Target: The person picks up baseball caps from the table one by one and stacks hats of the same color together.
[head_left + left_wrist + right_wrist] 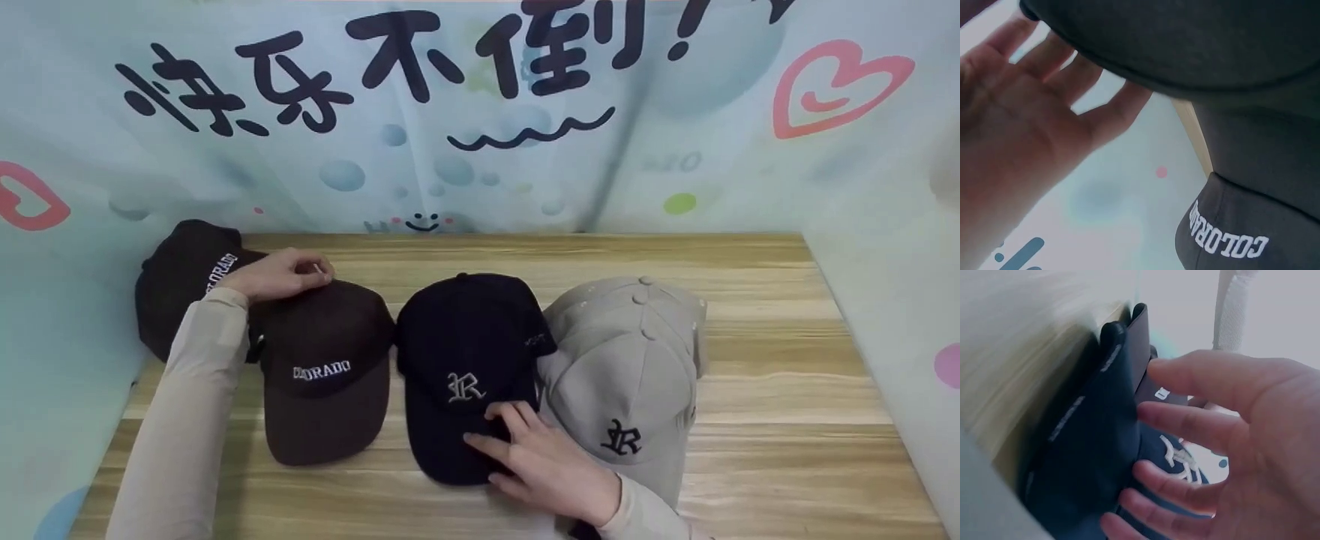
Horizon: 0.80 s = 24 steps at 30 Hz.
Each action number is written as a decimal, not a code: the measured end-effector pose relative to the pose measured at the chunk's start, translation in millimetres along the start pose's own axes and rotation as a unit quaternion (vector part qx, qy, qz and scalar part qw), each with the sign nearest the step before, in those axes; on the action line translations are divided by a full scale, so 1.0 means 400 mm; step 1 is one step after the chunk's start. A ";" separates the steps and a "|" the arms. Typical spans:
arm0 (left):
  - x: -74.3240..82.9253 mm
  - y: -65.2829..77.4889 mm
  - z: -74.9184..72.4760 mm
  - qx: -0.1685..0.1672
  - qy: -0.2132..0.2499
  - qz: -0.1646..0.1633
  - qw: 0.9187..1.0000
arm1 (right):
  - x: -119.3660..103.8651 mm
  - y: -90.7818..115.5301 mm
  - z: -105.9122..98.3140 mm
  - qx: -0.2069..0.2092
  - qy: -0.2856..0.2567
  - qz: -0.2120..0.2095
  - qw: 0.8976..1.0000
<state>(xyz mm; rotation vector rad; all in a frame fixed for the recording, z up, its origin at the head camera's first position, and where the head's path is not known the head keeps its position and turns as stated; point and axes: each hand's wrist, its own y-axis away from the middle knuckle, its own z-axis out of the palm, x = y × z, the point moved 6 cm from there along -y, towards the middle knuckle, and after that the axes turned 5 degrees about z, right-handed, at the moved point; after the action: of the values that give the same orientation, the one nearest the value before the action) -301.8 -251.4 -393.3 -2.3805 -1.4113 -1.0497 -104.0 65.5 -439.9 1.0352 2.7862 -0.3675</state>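
A dark brown cap (326, 412) with white COLORADO lettering lies brim forward on the table. My left hand (281, 274) rests at the back of its crown; in the left wrist view, the extended fingers (1117, 112) reach the edge of a dark cap (1202, 45). To the right sits a navy cap (465, 322) with a silver R emblem. My right hand (547, 457) is spread over this cap's brim, fingertips touching it. The right wrist view shows the right hand's fingers (1185, 422) apart, beside the navy brim (1089, 439).
Another brown COLORADO cap (176, 300) lies at the far left, partly behind my left arm. Several stacked beige caps (630, 375) stand against the navy one on the right. The wood-grain table (787, 390) is bordered by a printed backdrop (480, 187).
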 end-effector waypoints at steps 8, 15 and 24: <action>-0.025 0.072 -0.064 0.031 -0.055 -0.043 0.997 | 0.038 0.032 -0.013 -0.006 -0.049 0.006 0.999; -0.093 0.153 -0.116 0.085 -0.068 -0.078 0.991 | 0.045 0.050 -0.022 -0.005 -0.064 0.011 0.998; -0.204 0.250 -0.158 0.205 -0.043 -0.152 0.966 | 0.032 0.083 -0.041 0.051 -0.075 -0.037 0.995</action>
<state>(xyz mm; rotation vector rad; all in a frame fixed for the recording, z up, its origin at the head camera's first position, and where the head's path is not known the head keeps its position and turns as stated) -274.2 -391.7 -380.9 -1.9744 -1.8592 -0.6310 -92.5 102.4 -432.6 0.8870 2.7002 -0.5785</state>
